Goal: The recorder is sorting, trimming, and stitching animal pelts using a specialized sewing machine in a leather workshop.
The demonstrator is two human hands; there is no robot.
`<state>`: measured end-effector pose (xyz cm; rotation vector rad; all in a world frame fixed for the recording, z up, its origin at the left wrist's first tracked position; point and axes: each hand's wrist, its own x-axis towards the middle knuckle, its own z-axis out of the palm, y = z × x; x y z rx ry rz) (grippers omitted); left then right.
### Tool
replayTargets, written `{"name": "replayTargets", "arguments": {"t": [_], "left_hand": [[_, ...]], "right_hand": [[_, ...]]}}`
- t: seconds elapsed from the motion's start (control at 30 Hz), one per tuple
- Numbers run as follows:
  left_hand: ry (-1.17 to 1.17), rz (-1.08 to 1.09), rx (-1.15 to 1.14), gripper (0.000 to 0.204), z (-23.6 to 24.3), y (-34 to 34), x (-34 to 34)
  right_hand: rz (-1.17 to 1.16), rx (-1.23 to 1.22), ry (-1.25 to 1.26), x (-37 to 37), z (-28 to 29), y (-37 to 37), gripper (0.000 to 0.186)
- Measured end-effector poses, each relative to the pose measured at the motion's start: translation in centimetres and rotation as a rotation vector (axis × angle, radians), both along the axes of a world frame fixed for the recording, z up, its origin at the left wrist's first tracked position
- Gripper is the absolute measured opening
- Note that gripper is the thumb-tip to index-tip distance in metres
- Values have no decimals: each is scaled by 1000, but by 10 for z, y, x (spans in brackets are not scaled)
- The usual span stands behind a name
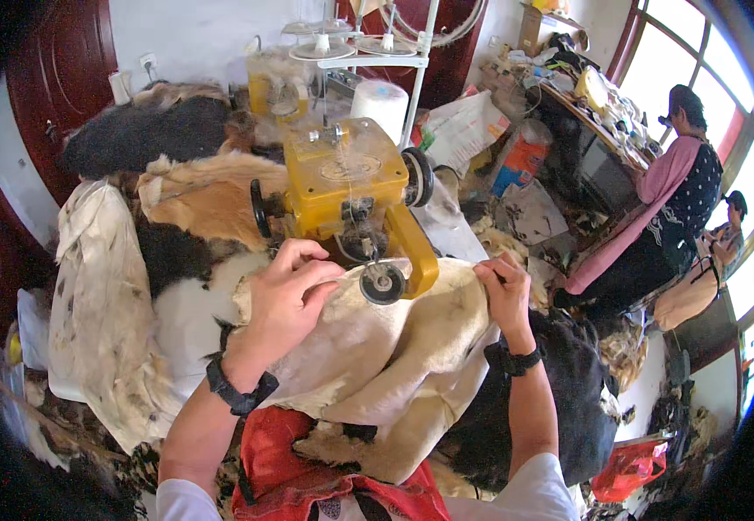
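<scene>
A yellow fur sewing machine (342,169) stands in front of me, with black wheels on its sides and a round metal disc (383,283) at its near end. A cream hide (411,339) hangs from that disc down toward my lap. To the left of the disc, my left hand (286,291) pinches the hide's upper edge between thumb and fingers. My right hand (507,293) grips the same edge farther to the right, fingers closed on it. Between the two hands, the edge runs up to the disc.
Dark and tan pelts (212,195) lie heaped left of the machine, beside a long white hide (103,295). A black pelt (542,399) lies at my right. Behind stands a thread cone (379,102). Two other people are by the windows, one in a pink-sleeved top (668,187).
</scene>
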<state>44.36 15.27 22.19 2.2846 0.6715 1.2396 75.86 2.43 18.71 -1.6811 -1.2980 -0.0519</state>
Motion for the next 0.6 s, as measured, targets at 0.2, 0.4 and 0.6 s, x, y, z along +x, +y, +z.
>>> {"name": "replayTargets", "arguments": {"t": [0.2,0.4,0.6], "left_hand": [[-36,23,163,18,-11,2,0],[-225,140,-216,10,-14,-9,7],[-231,181,-123,10,-10,-11,7]], "right_hand": [[17,10,73,-4,0,-3,15],[4,-3,39,-1,-3,-4,14],[6,3,32,-4,5,-7,13]]}}
